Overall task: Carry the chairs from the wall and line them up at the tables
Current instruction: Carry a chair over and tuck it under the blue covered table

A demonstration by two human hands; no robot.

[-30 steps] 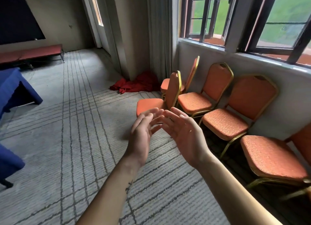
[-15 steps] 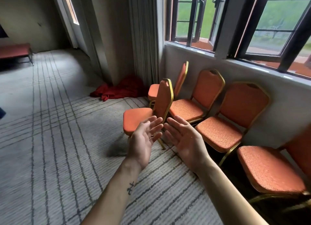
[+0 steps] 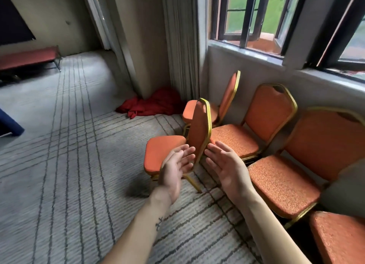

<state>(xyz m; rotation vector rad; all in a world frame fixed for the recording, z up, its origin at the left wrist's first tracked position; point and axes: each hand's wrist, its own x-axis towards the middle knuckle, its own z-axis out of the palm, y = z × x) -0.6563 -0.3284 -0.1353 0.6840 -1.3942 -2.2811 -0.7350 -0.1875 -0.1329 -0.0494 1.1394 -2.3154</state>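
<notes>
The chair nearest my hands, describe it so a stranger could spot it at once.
Find the window wall with its row of orange chairs. One chair stands out from that row on the striped carpet. Unlike the others, it is turned sideways, its seat pointing away from the wall.

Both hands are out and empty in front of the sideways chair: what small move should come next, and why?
Probably close both hands on the backrest of the nearest chair. The left hand and right hand are open, palms facing, either side of its gold frame, not yet gripping.
</notes>
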